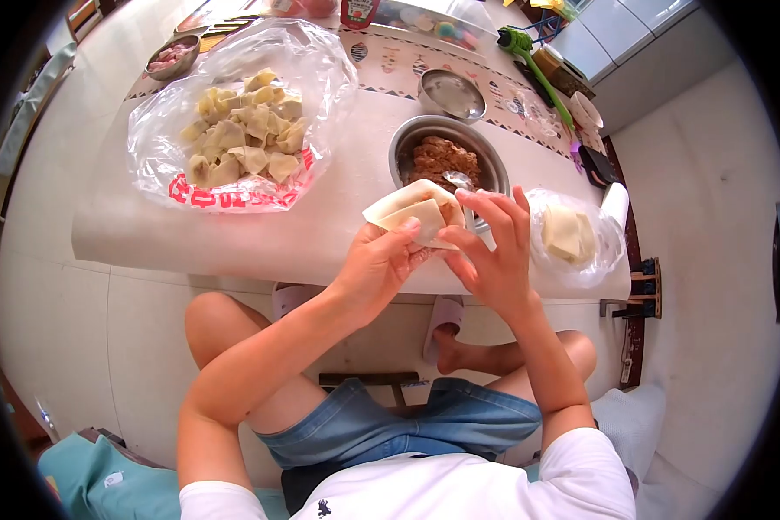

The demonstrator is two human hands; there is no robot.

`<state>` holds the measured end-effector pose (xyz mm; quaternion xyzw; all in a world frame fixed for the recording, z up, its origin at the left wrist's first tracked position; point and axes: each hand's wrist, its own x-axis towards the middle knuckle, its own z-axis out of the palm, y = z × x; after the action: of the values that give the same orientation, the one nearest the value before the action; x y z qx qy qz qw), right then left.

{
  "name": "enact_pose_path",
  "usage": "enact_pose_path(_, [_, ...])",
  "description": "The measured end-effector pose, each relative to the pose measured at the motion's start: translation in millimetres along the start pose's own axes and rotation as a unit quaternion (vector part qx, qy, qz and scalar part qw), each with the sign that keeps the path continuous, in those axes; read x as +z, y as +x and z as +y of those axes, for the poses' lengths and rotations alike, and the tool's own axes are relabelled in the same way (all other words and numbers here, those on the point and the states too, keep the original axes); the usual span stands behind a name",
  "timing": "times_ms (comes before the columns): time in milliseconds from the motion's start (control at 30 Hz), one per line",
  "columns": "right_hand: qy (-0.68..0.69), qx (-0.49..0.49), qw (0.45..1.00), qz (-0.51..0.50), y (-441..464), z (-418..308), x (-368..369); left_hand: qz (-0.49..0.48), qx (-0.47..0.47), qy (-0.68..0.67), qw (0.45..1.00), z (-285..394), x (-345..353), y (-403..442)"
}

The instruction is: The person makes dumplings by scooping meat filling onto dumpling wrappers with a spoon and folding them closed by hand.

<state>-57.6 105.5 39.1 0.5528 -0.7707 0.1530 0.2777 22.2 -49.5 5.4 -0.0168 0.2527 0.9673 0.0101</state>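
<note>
Above the table's near edge, my left hand (381, 257) grips a pale square wonton wrapper (420, 214), its thumb pressed on a folded-over flap. A bit of brown filling shows inside the fold. My right hand (497, 247) holds the wrapper's right side, with the fingertips at its edge. Just beyond my hands stands a metal bowl (400, 147) of brown minced filling (445, 163), with a spoon (458, 179) resting in it. To the right of my hands lies a stack of wrappers (566, 232) in a clear plastic bag (614, 241).
Several folded wontons (250, 130) lie on a large clear plastic bag (321, 95) at the left. A smaller metal bowl (452, 94) stands behind the filling. A bowl of pinkish pieces (172, 58) sits at the far left, and a red bottle (358, 12) at the back.
</note>
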Motion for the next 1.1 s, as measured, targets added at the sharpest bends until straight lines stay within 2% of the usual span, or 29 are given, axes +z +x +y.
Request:
enact_pose_path(100, [0.022,0.027,0.999,0.040,3.0,0.2,0.4,-0.023,-0.004,0.005,1.000,-1.3,-2.1,0.2])
enact_pose_path(200, [0.103,0.125,0.984,0.068,8.4,-3.6,2.6,-0.046,0.023,0.039,0.998,-3.3,-1.9,3.3])
enact_pose_path(300, [0.153,0.183,0.969,0.060,7.1,-4.0,4.4,-0.018,0.026,0.049,0.998,-3.5,0.5,3.2])
enact_pose_path(400, [0.206,0.215,0.953,0.052,5.3,-3.9,6.6,-0.050,0.046,0.063,0.996,0.1,3.7,2.4])
enact_pose_path(500, [0.252,0.220,0.941,0.050,3.6,-3.1,10.5,-0.037,0.050,0.069,0.996,1.3,5.0,1.4])
enact_pose_path(600, [0.361,0.258,0.893,0.066,5.8,-16.1,6.2,0.031,0.023,0.056,0.998,-1.5,-0.2,1.6])
enact_pose_path(633, [0.403,0.287,0.868,0.042,5.0,-17.0,5.0,0.031,0.029,0.062,0.997,-1.7,-0.2,1.3])
enact_pose_path(700, [0.480,0.344,0.807,-0.006,2.6,-17.9,2.5,0.032,0.040,0.076,0.996,-2.1,1.1,0.3])
enact_pose_path(800, [0.594,0.407,0.694,-0.013,3.9,-19.2,6.7,0.023,0.051,0.107,0.993,-5.7,-2.7,1.4])
enact_pose_path(900, [0.506,0.322,0.798,0.056,-1.7,-17.5,14.2,0.027,0.048,0.134,0.989,-5.7,-5.6,2.3])
enact_pose_path(1000, [0.367,0.240,0.897,0.061,-1.6,-16.8,10.8,0.027,0.007,0.091,0.995,-0.5,-7.4,3.4])
enact_pose_path(1100, [0.273,0.181,0.944,0.048,-1.8,-16.0,4.7,-0.032,-0.035,-0.039,0.998,5.2,-14.1,7.1])
